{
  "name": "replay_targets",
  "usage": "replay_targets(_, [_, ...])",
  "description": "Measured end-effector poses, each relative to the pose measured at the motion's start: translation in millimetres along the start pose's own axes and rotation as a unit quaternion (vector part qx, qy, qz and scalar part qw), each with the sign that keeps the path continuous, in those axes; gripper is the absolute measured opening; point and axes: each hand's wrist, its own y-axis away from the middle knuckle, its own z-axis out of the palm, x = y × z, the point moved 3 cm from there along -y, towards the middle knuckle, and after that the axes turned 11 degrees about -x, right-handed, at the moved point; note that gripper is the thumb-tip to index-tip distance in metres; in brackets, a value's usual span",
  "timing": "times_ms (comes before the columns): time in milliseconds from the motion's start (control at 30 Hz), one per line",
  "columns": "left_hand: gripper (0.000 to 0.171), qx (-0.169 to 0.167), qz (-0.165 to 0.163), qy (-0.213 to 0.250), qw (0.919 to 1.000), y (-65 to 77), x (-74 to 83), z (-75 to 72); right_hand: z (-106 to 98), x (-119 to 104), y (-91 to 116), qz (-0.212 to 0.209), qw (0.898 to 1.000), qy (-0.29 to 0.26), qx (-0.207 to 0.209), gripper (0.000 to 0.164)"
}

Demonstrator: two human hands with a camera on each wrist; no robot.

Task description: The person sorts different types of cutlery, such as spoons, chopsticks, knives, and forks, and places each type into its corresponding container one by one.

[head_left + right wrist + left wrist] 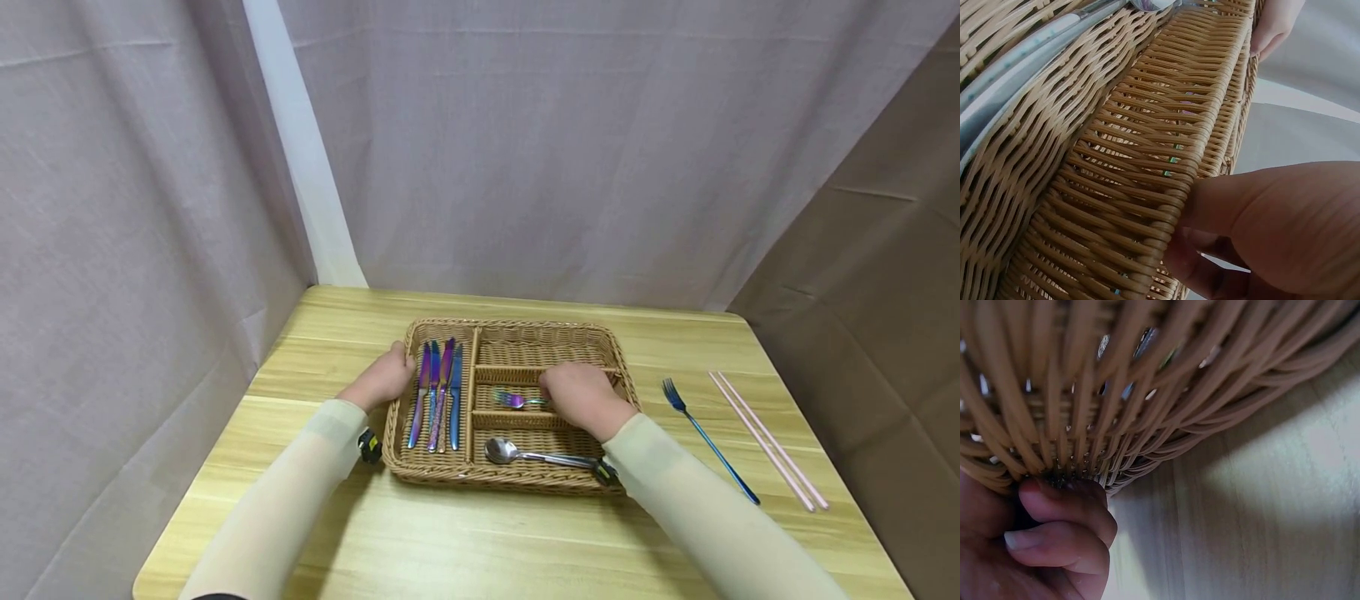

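A woven cutlery basket (pixel 504 482) with several compartments sits on the table. My left hand (pixel 390 375) grips its left side, the fingers (pixel 1069 544) curled against the wicker in the left wrist view. Reaching into the narrow middle compartment on the right, my right hand (pixel 585 396) pinches a rainbow-coloured fork (pixel 517 401) by its handle, tines pointing left. In the right wrist view the wicker divider (pixel 1141 137) hides the fingertips of this hand. Several knives (pixel 435 396) lie lengthwise in the left compartment. A silver spoon (pixel 501 451) lies in the front compartment, below my right wrist.
Right of the basket, a dark blue fork (pixel 708 437) lies on the wooden table (pixel 420 542). Beside it are two pink chopsticks (pixel 768 442). Grey curtains (pixel 525 167) hang behind the table and on the left; a brown one (pixel 885 275) hangs on the right.
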Motion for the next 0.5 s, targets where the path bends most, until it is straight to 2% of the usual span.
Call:
replay_targets(200, [0.043,0.0,-0.001,0.006,1.0,-0.1,1.6,-0.5,0.6,3.0,-5.7,0.005,1.0,-0.005,-0.004,0.035])
replay_targets(500, [0.038,0.008,-0.008,-0.016,0.9998,-1.8,1.1,0.3,1.9,2.7,-8.0,0.0,1.0,-0.003,-0.009,0.037])
